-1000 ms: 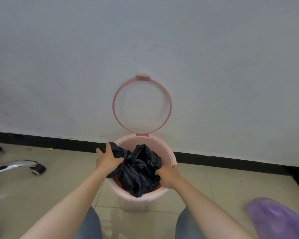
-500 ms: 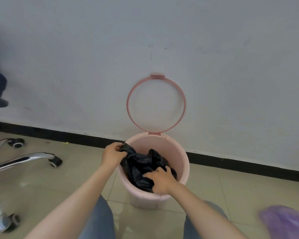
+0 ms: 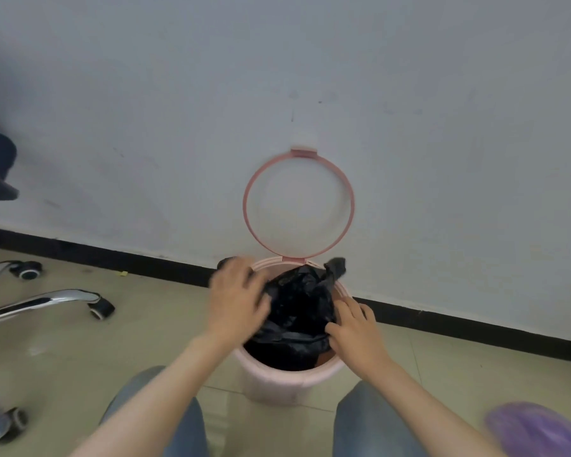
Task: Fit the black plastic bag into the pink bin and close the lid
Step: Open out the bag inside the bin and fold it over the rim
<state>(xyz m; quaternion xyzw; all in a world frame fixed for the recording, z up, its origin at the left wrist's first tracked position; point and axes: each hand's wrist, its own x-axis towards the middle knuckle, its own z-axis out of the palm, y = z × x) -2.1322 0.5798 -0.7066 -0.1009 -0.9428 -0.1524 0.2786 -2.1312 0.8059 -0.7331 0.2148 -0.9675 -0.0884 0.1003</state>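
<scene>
The pink bin (image 3: 287,384) stands on the tiled floor against the wall, between my knees. Its ring-shaped lid (image 3: 299,206) is hinged upright and leans on the wall. A crumpled black plastic bag (image 3: 299,308) fills the bin's mouth, with one corner poking over the far right rim. My left hand (image 3: 236,300) is blurred, fingers spread over the bag at the left rim; bag plastic shows under its fingertips. On the bag's right side, by the right rim, my right hand (image 3: 355,328) presses with its fingers spread.
An office chair base (image 3: 47,301) with chrome legs and casters stands on the floor at the left. A purple plastic bag (image 3: 538,430) lies at the bottom right. A black skirting strip (image 3: 475,328) runs along the foot of the white wall.
The bag's mouth has been spread wider, one corner now over the far rim. My left hand moved over the left rim and my right hand shifted to the right rim.
</scene>
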